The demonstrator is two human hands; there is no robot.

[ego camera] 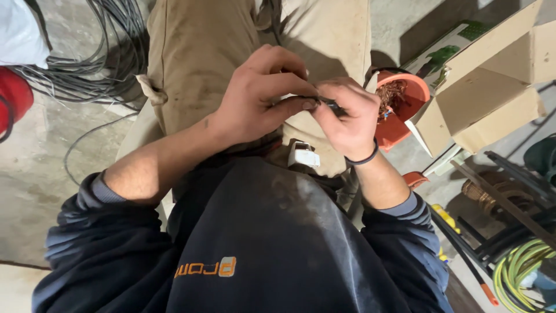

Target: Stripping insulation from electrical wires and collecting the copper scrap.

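My left hand (pixel 260 95) and right hand (pixel 347 116) meet over my lap, above my tan trousers (pixel 197 52). Between them I hold a thin dark wire (pixel 331 105); only a short piece shows between the two hands. The left grip is pressed together, thumb against forefinger, pinching the wire end. The right grip is curled shut around the same wire, with a dark band (pixel 364 159) on that wrist. How far the wire runs inside either hand I cannot tell.

Taking the wire as landmark: just below it, on my lap, lies a small white plug (pixel 303 155). Just right of it stands an orange bowl (pixel 412 107) holding reddish-brown strands (pixel 391 93). Further right sits a plain brown cardboard box (pixel 492 87), flaps open, no label visible on the faces shown. Behind the bowl, partly under the box, lies a flat white package (pixel 443 55) with a green printed patch. Well to the left, grey cables (pixel 104 64) lie in loose loops on the concrete floor (pixel 35 174), and beyond them, at the edge, a red object (pixel 13 98) and a white bag (pixel 20 32). Below right are a yellow-green hose coil (pixel 521 264) and dark metal bars (pixel 504 203).
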